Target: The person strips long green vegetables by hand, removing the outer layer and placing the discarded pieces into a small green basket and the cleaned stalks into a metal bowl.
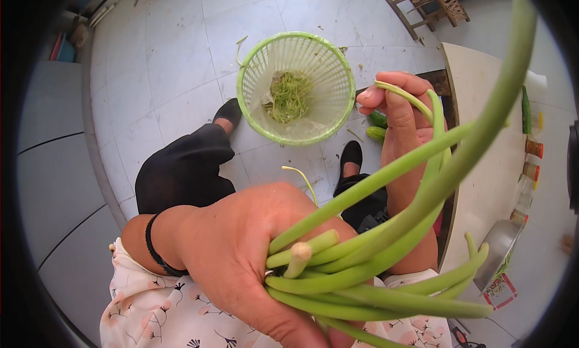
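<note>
My left hand [259,251], with a black braided band on its wrist, is wrapped round a bunch of garlic scapes [380,239]. Their cut ends stick out beside my thumb, and the long green stems curve up to the right. Farther up, my right hand [401,113] pinches the thin yellowish tip of one scape between thumb and fingers. Below and beyond my hands stands a light green slotted basket [347,110] lined with a clear plastic bag. Thin green trimmings [288,96] lie in its bottom.
A pale table [476,131] runs along my right, with several small jars [534,149] and a metal bowl [497,254] near its far side. Cucumbers [376,132] lie low beside its edge. A wooden stool [428,10] stands at the top right. Scraps dot the tiled floor [175,58].
</note>
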A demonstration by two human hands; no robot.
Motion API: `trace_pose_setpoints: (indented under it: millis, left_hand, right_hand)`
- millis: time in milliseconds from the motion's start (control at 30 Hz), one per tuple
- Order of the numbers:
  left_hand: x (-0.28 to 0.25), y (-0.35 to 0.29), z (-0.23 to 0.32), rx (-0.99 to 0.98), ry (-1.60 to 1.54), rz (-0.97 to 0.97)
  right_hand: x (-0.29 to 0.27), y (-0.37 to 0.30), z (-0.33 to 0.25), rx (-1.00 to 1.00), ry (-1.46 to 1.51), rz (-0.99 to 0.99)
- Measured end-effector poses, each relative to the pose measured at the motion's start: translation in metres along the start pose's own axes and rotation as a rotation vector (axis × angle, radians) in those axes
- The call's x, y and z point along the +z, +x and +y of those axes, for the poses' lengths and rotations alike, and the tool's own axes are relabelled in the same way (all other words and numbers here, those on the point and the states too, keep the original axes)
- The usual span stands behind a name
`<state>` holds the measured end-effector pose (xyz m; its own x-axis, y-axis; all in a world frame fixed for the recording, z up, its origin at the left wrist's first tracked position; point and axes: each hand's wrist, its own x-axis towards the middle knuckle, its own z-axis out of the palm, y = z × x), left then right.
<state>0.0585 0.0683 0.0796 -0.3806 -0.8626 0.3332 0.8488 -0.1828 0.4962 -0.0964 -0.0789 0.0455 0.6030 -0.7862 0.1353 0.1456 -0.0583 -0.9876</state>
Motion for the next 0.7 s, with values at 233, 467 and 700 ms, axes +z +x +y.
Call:
trace_pose_setpoints:
  millis: [233, 467, 700]
  left_hand:
    - [0.017, -0.003, 0.006, -0.146, 0.016, 0.149]
    - [-0.004, -0.001, 0.007, -0.019, 0.423, 0.654]
    - [-0.023, 0.009, 0.0, -0.015, 0.541, 0.944]
  right_hand:
    - [0.0, 0.002, 0.008, -0.032, 0.047, -0.005]
    - [0.008, 0.006, 0.005, 0.059, 0.062, 0.1]
    - [0.012, 0.002, 0.006, 0.108, 0.044, -0.022]
